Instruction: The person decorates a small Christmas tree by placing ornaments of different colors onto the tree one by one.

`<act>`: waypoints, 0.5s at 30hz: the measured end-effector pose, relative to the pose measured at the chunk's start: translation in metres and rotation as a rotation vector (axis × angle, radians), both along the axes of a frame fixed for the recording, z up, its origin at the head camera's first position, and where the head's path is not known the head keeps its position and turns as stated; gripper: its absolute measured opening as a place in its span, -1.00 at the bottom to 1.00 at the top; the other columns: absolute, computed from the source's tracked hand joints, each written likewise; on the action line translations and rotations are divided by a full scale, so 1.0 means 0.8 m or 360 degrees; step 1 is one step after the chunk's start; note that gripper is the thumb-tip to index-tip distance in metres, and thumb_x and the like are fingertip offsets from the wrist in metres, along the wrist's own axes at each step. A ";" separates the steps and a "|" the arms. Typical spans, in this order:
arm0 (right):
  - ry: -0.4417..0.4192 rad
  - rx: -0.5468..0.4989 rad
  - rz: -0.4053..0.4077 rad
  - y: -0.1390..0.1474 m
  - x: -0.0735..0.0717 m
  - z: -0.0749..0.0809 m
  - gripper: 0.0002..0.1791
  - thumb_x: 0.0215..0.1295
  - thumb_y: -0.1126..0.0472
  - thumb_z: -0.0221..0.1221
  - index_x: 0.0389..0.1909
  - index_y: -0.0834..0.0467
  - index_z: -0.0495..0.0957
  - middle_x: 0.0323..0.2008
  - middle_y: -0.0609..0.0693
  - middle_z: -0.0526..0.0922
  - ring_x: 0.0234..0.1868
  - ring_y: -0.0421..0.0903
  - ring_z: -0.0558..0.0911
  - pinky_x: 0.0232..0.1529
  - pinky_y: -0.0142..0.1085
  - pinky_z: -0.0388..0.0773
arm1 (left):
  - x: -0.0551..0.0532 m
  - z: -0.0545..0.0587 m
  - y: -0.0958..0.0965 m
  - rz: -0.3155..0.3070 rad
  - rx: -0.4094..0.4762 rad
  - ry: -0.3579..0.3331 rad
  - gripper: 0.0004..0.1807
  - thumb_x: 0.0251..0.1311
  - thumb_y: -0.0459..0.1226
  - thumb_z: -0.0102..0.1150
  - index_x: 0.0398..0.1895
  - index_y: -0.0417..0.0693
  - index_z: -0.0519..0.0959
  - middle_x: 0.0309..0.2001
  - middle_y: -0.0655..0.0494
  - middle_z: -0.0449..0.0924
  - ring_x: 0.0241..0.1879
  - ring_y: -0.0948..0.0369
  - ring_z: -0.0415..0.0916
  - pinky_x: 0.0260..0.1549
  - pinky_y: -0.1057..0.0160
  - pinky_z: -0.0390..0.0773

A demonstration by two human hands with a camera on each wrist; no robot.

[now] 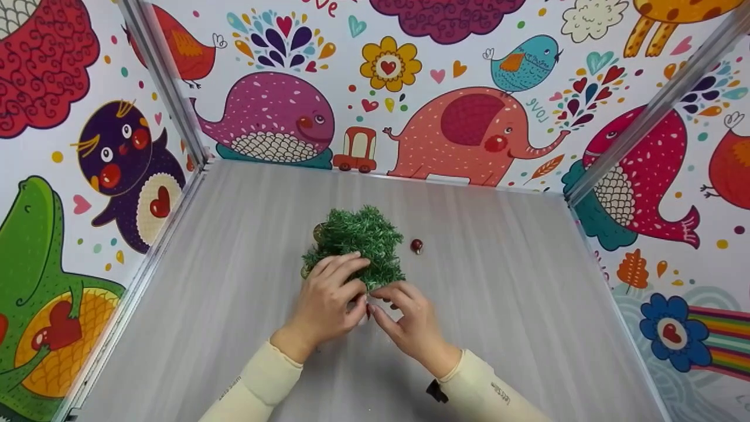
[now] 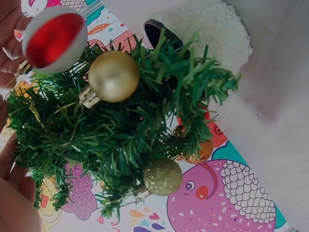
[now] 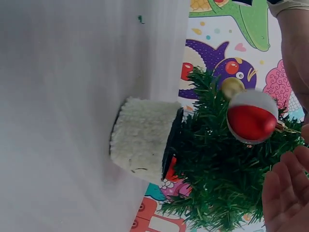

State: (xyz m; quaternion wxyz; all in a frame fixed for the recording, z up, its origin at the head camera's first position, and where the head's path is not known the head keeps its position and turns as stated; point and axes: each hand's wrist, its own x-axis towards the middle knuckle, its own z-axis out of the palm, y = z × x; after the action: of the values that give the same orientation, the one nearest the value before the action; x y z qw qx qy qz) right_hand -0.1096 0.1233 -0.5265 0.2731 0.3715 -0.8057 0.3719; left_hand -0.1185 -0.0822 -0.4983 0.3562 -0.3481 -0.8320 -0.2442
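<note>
A small artificial Christmas tree (image 1: 366,240) stands between the hands and the back wall, its base wrapped in white fleece (image 3: 142,137). In front of its branches hangs a red-and-white bauble (image 3: 251,121) with a gold cord at its cap. My left hand (image 1: 331,296) lies against the tree's near left side, thumb and index finger meeting at the cord. From the right, my right hand (image 1: 413,325) brings its bent thumb and index finger to the same spot. The fingertips partly hide the cord. Matte gold (image 2: 113,76) and glitter gold (image 2: 162,177) baubles hang on the branches.
A small dark red bauble (image 1: 416,245) lies on the grey table (image 1: 504,281), right of the tree. A green scrap (image 3: 141,19) lies on the table surface. Printed panels with cartoon animals (image 1: 275,117) and metal frame posts (image 1: 170,82) enclose the table.
</note>
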 end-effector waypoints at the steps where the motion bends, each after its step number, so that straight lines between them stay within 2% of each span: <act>1: 0.0012 0.0000 -0.0005 -0.002 -0.001 0.000 -0.75 0.20 0.28 0.36 -0.10 0.07 0.65 -0.17 -0.15 0.61 -0.25 -0.21 0.58 -0.35 -0.42 0.55 | 0.000 0.000 0.000 -0.0001 0.0000 0.0002 -0.91 0.05 -0.26 0.22 -0.57 0.03 0.61 0.11 0.05 0.60 0.26 0.08 0.43 0.23 0.03 0.33; 5: 0.0038 -0.0002 -0.0007 -0.008 -0.003 0.000 -0.79 0.21 0.25 0.37 -0.14 0.02 0.65 -0.20 -0.18 0.61 -0.27 -0.24 0.56 -0.34 -0.47 0.51 | -0.001 0.000 0.000 -0.0006 -0.0003 -0.0008 -0.90 0.06 -0.25 0.21 -0.57 0.02 0.61 0.11 0.05 0.60 0.25 0.08 0.43 0.23 0.03 0.34; 10: 0.0022 -0.0026 0.0003 -0.014 -0.006 0.000 -0.95 0.34 0.18 0.28 -0.22 0.01 0.66 -0.25 -0.21 0.62 -0.34 -0.25 0.53 -0.35 -0.49 0.48 | -0.002 -0.001 0.000 -0.0004 0.0004 0.0005 -0.90 0.05 -0.25 0.22 -0.57 0.02 0.60 0.10 0.05 0.60 0.25 0.09 0.43 0.23 0.04 0.34; 15: 0.0010 -0.0123 0.0016 -0.016 -0.007 0.000 -0.93 0.39 0.20 0.22 -0.26 0.04 0.67 -0.28 -0.17 0.63 -0.35 -0.21 0.55 -0.40 -0.38 0.52 | -0.002 0.000 0.000 -0.0006 0.0011 0.0013 -0.90 0.05 -0.25 0.20 -0.57 0.01 0.60 0.10 0.05 0.60 0.25 0.09 0.43 0.24 0.05 0.32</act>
State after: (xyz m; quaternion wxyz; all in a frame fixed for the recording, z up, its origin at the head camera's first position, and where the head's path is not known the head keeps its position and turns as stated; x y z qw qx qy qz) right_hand -0.1155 0.1103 -0.5266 0.2880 0.3658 -0.7881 0.4027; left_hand -0.1197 -0.0825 -0.4984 0.3603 -0.3493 -0.8291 -0.2464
